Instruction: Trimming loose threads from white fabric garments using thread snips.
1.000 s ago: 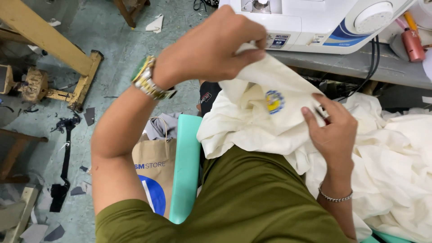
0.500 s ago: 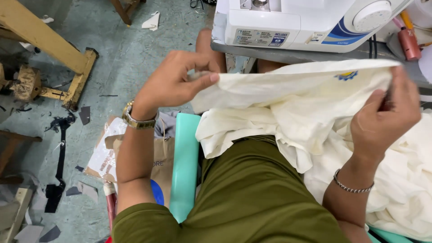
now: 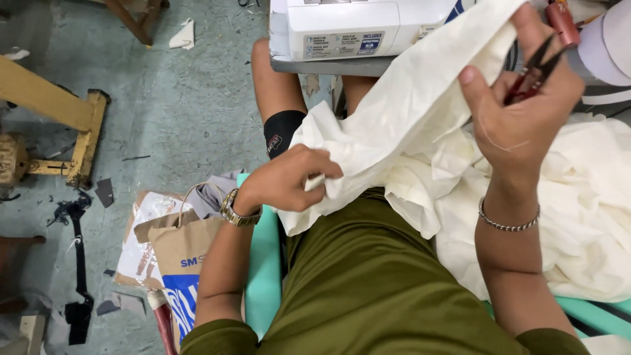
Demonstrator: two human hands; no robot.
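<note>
A cream cloth garment (image 3: 407, 125) lies over my lap and stretches diagonally between my hands. My left hand (image 3: 289, 181), with a metal watch on the wrist, pinches the cloth's lower edge near my waist. My right hand (image 3: 526, 98), a chain bracelet on its wrist, is raised at the upper right and grips the cloth's top end together with small red thread snips (image 3: 536, 69). More cream cloth (image 3: 585, 217) is heaped at my right side.
A white sewing machine (image 3: 355, 26) sits on the table edge ahead. A brown paper bag (image 3: 181, 256) stands on the grey floor at my left, by a teal seat (image 3: 263, 263). Yellow wooden frame (image 3: 72, 125) and fabric scraps lie further left.
My left hand has dropped from the cloth's top edge down to my waist. My right hand has risen toward the machine, so the cloth now runs diagonally. The snips have come into view.
</note>
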